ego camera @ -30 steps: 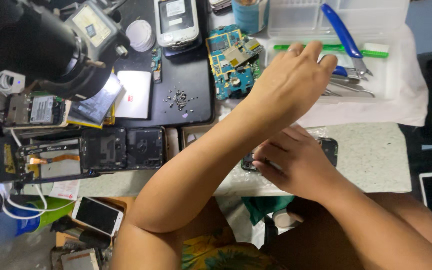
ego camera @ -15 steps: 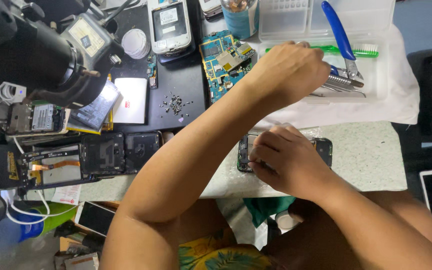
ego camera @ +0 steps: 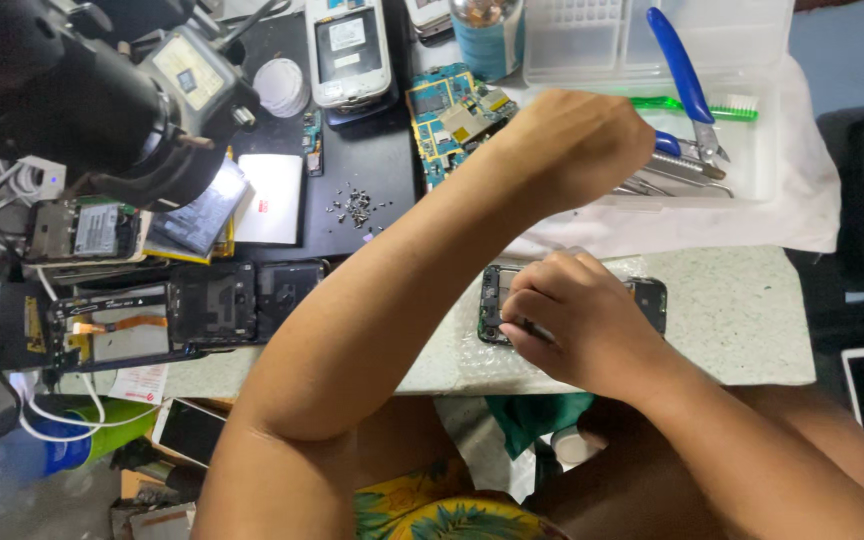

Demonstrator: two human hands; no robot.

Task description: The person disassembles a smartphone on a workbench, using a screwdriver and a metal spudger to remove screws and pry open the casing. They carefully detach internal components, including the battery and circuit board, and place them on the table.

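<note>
My left arm crosses the table from lower left to upper right. My left hand (ego camera: pixel 577 150) is curled knuckles-up at the edge of a white tray (ego camera: pixel 752 165), over metal tweezers (ego camera: pixel 677 178). Its fingertips are hidden, so a grip does not show. My right hand (ego camera: pixel 567 325) lies on an opened black phone (ego camera: pixel 650 298) on the speckled table (ego camera: pixel 732 320). Its fingers pinch the phone's left end, where the inner parts (ego camera: pixel 492 300) show.
Blue-handled pliers (ego camera: pixel 682 75) and a green toothbrush (ego camera: pixel 697 102) lie in the tray. A blue circuit board (ego camera: pixel 447 115), loose screws (ego camera: pixel 355 207), a white phone back (ego camera: pixel 352 50) and several opened phones (ego camera: pixel 202 305) lie to the left. A black microscope (ego camera: pixel 82 100) hangs at top left.
My left hand has curled its fingers down over the tools in the tray. My right hand has stayed on the phone, shifting slightly.
</note>
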